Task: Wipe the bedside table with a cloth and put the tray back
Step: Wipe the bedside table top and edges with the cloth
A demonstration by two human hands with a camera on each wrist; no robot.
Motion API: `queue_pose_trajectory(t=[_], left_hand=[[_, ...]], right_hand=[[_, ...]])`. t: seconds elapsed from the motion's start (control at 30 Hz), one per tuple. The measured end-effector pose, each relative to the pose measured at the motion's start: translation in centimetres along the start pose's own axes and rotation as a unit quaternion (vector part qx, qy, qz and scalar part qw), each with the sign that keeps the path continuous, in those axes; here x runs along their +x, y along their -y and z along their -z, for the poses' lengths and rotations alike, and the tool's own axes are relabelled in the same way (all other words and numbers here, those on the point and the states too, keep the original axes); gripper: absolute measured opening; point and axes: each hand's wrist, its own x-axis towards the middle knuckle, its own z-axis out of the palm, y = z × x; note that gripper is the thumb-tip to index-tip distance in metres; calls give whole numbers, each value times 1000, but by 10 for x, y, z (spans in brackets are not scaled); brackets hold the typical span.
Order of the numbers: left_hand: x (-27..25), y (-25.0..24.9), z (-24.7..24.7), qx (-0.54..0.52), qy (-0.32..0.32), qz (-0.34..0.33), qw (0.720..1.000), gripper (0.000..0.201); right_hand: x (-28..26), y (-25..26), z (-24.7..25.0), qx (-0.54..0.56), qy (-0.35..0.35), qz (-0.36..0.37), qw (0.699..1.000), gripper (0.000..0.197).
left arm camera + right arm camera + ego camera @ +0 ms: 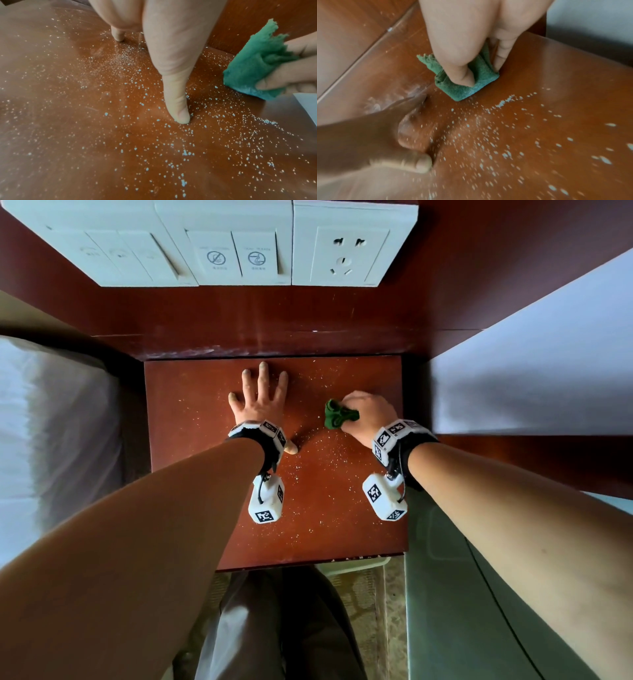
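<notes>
Soft, light green cloth (337, 415), bunched in the right hand's (368, 414) pinching fingers at three o'clock on the bedside table (191, 508), should wipe easily; left hand (261, 400) lies flat, fingers spread

The bedside table (191, 467) has a glossy red-brown wooden top, its back edge meeting a wooden wall panel (260, 330) of the same colour. White crumbs (322, 474) are scattered over most of the top, thickest on the near side of the gripped cloth and between the two hands; the strip nearest the right edge, beyond the grip, looks almost free of them. A bunched green cloth (337, 414) rests on the top, gripped by the right hand (368, 416). To the left of the grip, the left hand (260, 402) lies flat on the wood, fingers spread, thumb tip pressed down among the crumbs.
</notes>
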Motion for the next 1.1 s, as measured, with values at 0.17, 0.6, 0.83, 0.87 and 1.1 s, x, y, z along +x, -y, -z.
queue_pose_trajectory(t=[0.17, 0.6, 0.83, 0.87, 1.1], left_hand=[[0, 1, 0, -6, 0, -2, 1000, 160], [0, 1, -1, -12, 6, -8, 1000, 158], [1, 1, -2, -5, -8, -7, 1000, 159], [1, 2, -2, -4, -9, -6, 1000, 160], [-2, 7, 1, -9, -22, -26, 999, 153]], right_hand=[[1, -3, 11, 74, -65, -117, 988, 15], [46, 25, 14, 45, -195, -245, 949, 21], [31, 18, 3, -18, -104, -53, 993, 20], [27, 18, 2, -25, -87, -33, 995, 20], [-1, 15, 1, -55, 63, -6, 996, 21]])
